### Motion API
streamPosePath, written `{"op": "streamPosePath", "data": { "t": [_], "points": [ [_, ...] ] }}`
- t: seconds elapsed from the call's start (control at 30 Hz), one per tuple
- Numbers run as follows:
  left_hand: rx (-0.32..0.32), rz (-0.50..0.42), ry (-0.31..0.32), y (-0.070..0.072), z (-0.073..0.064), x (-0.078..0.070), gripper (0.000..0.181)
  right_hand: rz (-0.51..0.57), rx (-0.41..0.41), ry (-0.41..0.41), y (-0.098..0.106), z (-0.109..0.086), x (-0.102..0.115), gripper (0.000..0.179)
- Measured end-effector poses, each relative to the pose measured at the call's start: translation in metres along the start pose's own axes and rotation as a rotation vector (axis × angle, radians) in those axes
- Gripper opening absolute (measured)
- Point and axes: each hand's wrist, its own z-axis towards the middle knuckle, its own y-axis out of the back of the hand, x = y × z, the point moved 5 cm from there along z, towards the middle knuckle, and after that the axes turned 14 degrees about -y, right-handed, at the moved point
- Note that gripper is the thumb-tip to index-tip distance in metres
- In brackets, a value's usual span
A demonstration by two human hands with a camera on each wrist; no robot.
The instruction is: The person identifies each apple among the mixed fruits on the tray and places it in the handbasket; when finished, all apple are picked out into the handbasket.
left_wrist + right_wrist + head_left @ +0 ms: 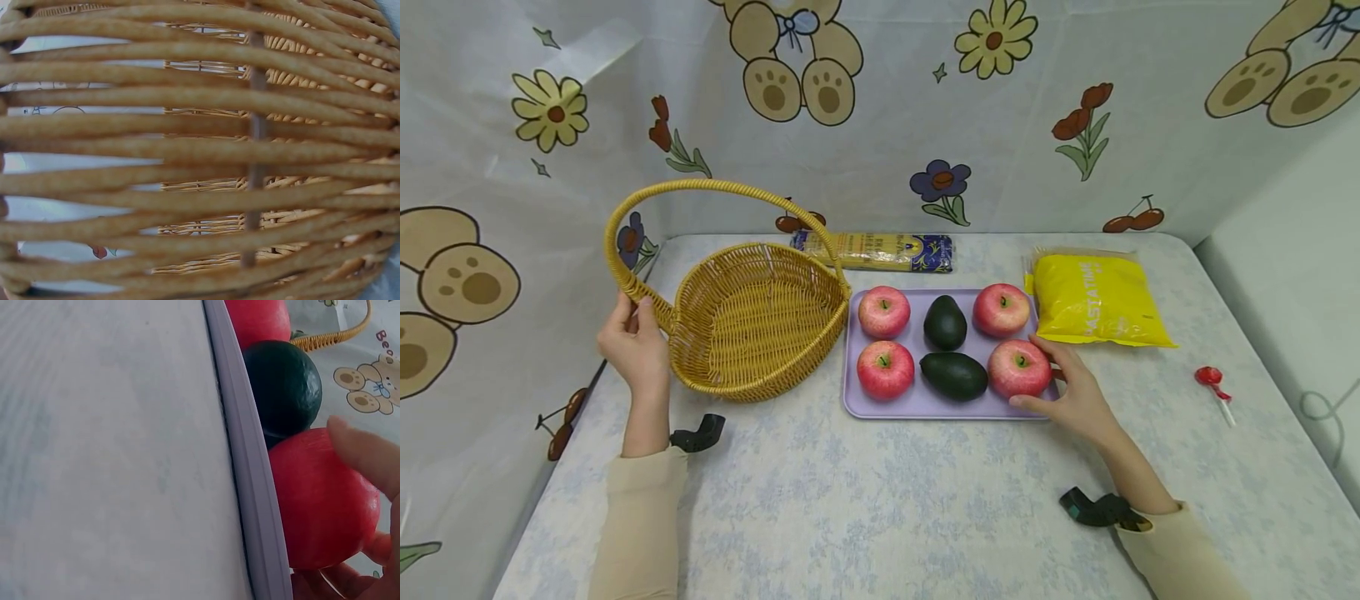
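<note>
My left hand (638, 346) pinches the handle of a yellow wicker basket (760, 325) near its left base. Woven strands of the basket (200, 150) fill the left wrist view and hide that hand. A lilac tray (917, 410) sits to the basket's right, bearing several red apples and two dark green avocados (953, 377). Over the tray's right end, my right hand (1078, 396) curls its thumb and fingers around the front right apple (1019, 368). In the right wrist view the thumb lies across this apple (322, 500), with fingers on its far side.
Behind the tray lies a pack of spaghetti (880, 252). A yellow pasta bag (1097, 298) is at the back right, and a red lollipop (1210, 377) lies near the right edge. A printed curtain (880, 108) hangs behind the table.
</note>
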Motion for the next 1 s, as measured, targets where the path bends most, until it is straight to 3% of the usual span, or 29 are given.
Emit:
{"op": "streamPosePath", "data": {
  "t": [0.77,1.0],
  "points": [
    [-0.002,0.004,-0.031,0.0005,-0.0013,-0.0032,0.034,-0.005,-0.026,-0.035,-0.0021,-0.0006,0.0021,0.08],
    [0.0,-0.011,-0.014,0.0,-0.0011,-0.0018,0.035,0.012,-0.04,-0.041,-0.0017,-0.0022,0.0039,0.079]
  ]
}}
